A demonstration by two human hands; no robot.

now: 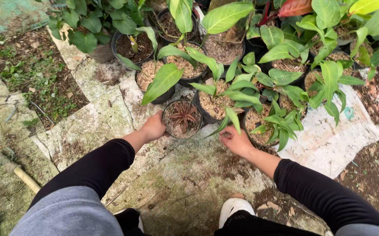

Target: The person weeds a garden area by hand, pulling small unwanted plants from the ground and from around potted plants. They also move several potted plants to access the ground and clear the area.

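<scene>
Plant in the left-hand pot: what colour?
Reddish-brown plant, in the pot the left hand grips; head view.

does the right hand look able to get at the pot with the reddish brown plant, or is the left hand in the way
Probably yes. The left hand grips only the pot's left rim, so the right rim is free. The right hand sits just beside it, with only a drooping green leaf between them.

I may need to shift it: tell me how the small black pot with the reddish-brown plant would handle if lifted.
The small black pot, gripped by the left hand, looks thin-walled, so probably flexes. Filled with soil, it is likely heavy for its size. Its low plant suggests little tipping risk.
</scene>
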